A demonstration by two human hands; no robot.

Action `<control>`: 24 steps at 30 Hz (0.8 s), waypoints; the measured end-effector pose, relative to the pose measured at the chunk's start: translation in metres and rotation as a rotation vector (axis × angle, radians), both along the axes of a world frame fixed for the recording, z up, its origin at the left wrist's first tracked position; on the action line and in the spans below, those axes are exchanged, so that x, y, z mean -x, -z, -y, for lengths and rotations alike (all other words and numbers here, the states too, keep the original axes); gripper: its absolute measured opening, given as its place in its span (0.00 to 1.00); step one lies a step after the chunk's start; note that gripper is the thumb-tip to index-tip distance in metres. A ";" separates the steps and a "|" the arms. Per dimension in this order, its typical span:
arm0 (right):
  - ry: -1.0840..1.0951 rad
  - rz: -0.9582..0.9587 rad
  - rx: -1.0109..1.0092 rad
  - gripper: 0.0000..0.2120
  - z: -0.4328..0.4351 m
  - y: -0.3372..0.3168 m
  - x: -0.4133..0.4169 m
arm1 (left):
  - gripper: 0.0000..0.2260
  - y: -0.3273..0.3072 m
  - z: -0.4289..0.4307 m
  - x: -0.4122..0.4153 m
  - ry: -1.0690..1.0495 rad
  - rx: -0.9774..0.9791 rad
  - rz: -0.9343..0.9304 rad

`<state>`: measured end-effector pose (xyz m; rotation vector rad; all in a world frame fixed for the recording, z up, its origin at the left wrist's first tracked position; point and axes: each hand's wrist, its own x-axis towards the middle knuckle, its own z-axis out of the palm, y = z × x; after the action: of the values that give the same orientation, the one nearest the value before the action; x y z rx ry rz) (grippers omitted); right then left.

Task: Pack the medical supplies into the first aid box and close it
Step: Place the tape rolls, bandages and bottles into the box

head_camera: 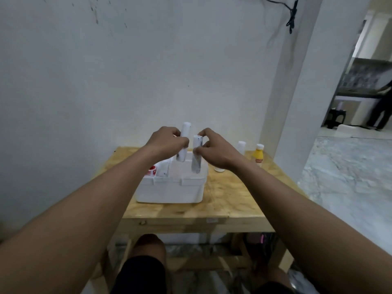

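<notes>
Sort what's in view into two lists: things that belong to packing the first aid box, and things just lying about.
Part of the job:
- white first aid box, open
- white roll in left hand
- white roll in right hand
- red-and-white item in the box
- white bottle
- yellow bottle

Just lying about:
- black cable on the wall
- dark stool

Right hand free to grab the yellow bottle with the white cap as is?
Probably not yet: the right hand is holding a white roll over the white box. The yellow bottle stands unobstructed to its right.
</notes>
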<state>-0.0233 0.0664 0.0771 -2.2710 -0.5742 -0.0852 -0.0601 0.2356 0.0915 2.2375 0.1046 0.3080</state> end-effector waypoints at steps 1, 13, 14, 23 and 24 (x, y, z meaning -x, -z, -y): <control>0.000 0.002 0.004 0.13 -0.001 0.001 -0.001 | 0.10 0.001 0.000 -0.001 -0.013 -0.016 0.013; -0.051 0.027 0.112 0.12 0.002 0.003 -0.007 | 0.10 0.000 -0.008 -0.010 0.081 -0.298 0.041; -0.048 0.026 0.129 0.11 0.002 0.004 -0.007 | 0.09 -0.001 -0.008 -0.012 0.093 -0.340 0.028; -0.046 0.053 0.240 0.17 0.004 0.007 -0.005 | 0.13 0.001 -0.006 -0.010 0.082 -0.487 0.044; -0.045 0.061 0.256 0.18 0.004 0.007 -0.005 | 0.12 0.001 -0.005 -0.009 0.085 -0.499 0.037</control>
<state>-0.0186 0.0625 0.0703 -2.5083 -0.7014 -0.0616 -0.0509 0.2409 0.0903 2.7182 -0.0991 0.3577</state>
